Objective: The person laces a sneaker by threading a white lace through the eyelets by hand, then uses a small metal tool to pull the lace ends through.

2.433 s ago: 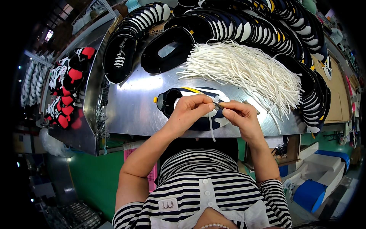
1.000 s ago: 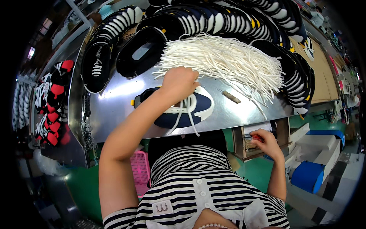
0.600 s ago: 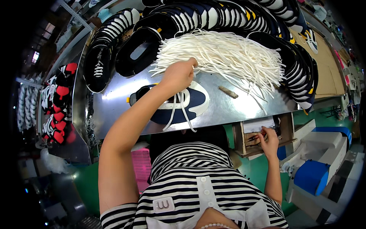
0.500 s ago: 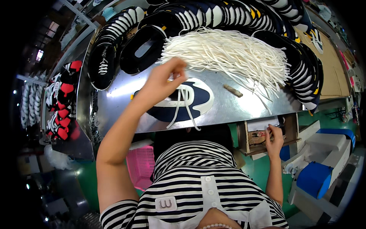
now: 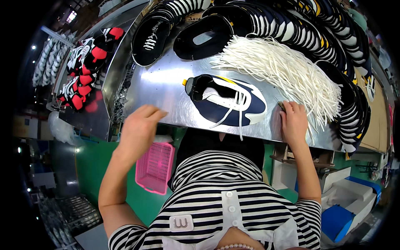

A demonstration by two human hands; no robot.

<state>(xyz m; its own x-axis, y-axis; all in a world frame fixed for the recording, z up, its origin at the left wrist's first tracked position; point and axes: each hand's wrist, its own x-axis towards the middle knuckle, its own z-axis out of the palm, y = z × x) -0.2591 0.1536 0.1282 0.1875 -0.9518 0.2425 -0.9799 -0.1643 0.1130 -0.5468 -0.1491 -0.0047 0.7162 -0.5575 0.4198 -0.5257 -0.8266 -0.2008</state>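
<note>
A navy and white shoe upper (image 5: 227, 100) lies on the metal table, its yellow heel tab to the left. White laces (image 5: 240, 100) cross its front, and two loose ends hang toward the table's front edge. My left hand (image 5: 139, 128) is raised left of the shoe, near the front edge, touching nothing on the table. Its fingers are bent together, and whether anything is between them is hidden. My right hand (image 5: 295, 123) is on the tabletop right of the toe. Its fingertips close on a small brown stick-like piece (image 5: 281, 106), mostly covered by the hand.
A heap of loose white laces (image 5: 283, 66) lies behind the shoe. Rows of nested shoe uppers (image 5: 287, 31) curve around the back and right. Red and black uppers (image 5: 85, 79) stand at left. Below the table are a pink basket (image 5: 154, 166) and a wooden drawer (image 5: 323, 160).
My left hand has left the shoe, moving left toward the front edge. The right hand has come up from the drawer onto the brown piece. The view has shifted, and the drawer shows less.
</note>
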